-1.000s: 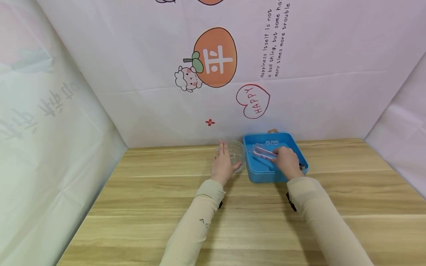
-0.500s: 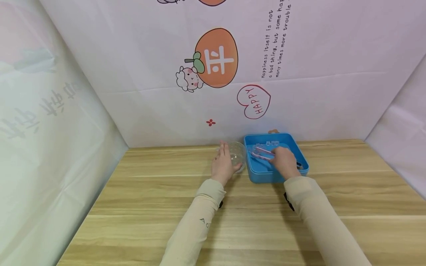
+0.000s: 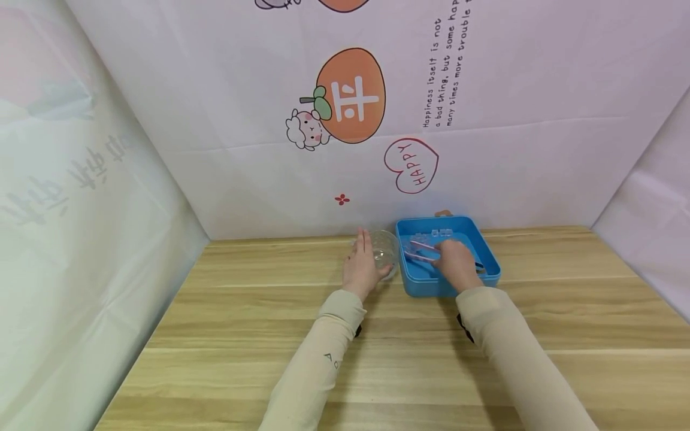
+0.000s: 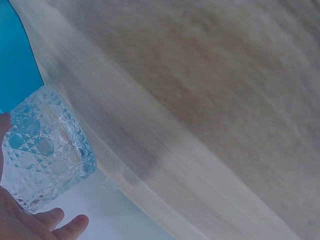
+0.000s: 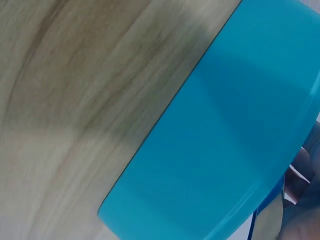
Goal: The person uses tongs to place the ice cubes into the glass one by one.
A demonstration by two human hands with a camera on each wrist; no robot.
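Observation:
My left hand (image 3: 360,268) holds a clear cut-glass tumbler (image 3: 384,254), thumb on its near side and fingers along its left. The left wrist view shows the tumbler's faceted wall (image 4: 45,150) between thumb and fingers. Over the blue box (image 3: 431,288), my right hand (image 3: 457,263) grips pink tongs (image 3: 426,246). Their two arms point left and stand apart, tips low by the box's left wall. Small clear pieces (image 3: 420,237) lie around the tips; whether one is between them, I cannot tell. In the right wrist view the box wall hides the tongs.
More small clear cubes (image 3: 442,233) line the back of the box. A dark, slim item with a tan end (image 3: 479,267) lies at its right side. Behind the wooden table (image 3: 259,299) hangs a printed white sheet (image 3: 259,179), close to box and tumbler.
My right hand and the tongs have shifted slightly left and toward me inside the box, and the tongs' arms look farther apart. My left hand stays on the tumbler.

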